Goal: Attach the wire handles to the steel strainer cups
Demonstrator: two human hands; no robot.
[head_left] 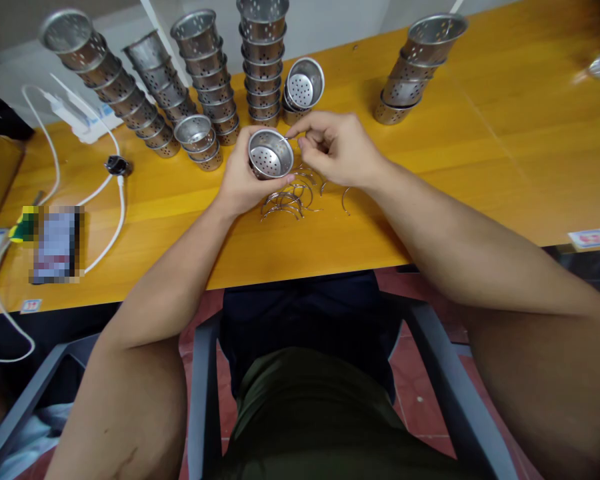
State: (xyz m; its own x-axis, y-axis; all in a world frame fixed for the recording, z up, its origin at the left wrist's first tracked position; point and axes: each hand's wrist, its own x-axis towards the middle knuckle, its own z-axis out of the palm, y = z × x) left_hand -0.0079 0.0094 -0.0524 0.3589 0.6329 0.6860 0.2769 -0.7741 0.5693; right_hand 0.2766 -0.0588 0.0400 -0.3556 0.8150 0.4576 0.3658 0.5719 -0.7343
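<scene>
My left hand (243,170) is wrapped round a perforated metal cup (270,157), tilted so that its open mouth and the holes in its base face me. At the cup's right rim my right hand (333,147) has its fingers curled in a pinch. A thin metal wire (283,139) shows between its fingertips and the rim; most of it is hidden, and I cannot tell whether it passes through a hole. Below both hands, several curved metal wires (287,200) lie in a loose heap on the yellow table (300,250).
Several stacks of perforated cups (207,73) stand along the back, with a short stack (200,143) close left of my left hand. Another stack (405,73) leans at the right. White cables (123,207), a power strip (85,123) and a blurred-out packet (55,243) lie left.
</scene>
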